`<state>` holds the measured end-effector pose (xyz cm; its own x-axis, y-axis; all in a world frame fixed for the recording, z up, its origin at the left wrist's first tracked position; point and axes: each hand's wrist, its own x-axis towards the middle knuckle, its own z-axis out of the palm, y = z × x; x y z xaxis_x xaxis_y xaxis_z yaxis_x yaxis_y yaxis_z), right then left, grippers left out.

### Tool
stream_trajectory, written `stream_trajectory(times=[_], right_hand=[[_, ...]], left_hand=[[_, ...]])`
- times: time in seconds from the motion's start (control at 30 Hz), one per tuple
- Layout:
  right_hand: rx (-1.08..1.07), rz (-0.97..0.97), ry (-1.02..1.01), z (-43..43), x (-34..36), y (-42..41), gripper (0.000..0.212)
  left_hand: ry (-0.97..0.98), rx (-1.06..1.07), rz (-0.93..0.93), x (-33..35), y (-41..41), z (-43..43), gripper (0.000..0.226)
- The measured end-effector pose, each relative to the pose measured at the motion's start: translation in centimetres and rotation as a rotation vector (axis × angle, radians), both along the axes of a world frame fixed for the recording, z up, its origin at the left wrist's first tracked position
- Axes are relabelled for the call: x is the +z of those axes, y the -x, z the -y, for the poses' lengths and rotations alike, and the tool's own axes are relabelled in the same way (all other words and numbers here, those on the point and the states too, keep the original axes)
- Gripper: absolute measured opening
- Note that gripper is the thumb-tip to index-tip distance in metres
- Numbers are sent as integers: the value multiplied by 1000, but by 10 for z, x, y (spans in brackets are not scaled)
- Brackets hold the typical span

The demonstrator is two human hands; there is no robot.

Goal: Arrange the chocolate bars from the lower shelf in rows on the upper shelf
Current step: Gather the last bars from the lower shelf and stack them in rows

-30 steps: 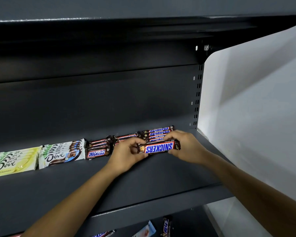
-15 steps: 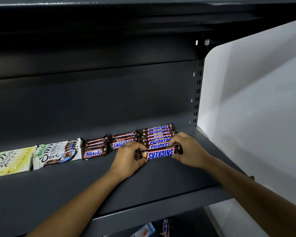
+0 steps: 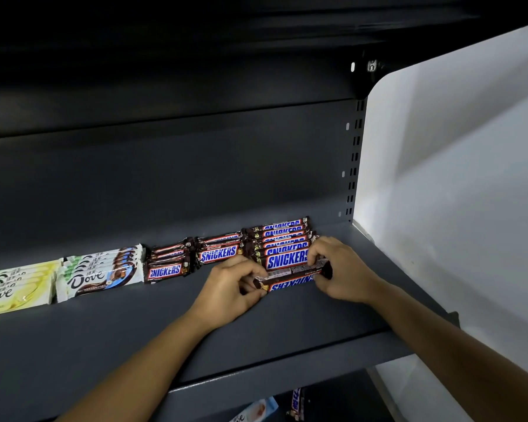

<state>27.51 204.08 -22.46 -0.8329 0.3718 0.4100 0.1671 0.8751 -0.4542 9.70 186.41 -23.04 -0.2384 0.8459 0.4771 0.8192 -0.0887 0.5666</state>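
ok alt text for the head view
The left hand and right hand hold one Snickers bar by its ends, in front of the rightmost Snickers row on a shelf. Other Snickers rows and Dove bars lie leftward.

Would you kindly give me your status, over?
Left hand, right hand grip one Snickers bar by its ends. Bar tilted, in front of rightmost Snickers row. Nothing blocking.

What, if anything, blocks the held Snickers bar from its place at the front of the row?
Nothing visible does. The left hand and right hand pinch the Snickers bar by its ends, directly in front of the right-hand Snickers row on the upper shelf, with no other thing between them.
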Motion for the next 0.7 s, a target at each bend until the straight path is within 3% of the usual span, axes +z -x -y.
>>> stream_trajectory(times=[0.7], right_hand=[[-84,1,45,-1,-2,0,34]], left_hand=[[-3,123,46,1,1,-2,31]])
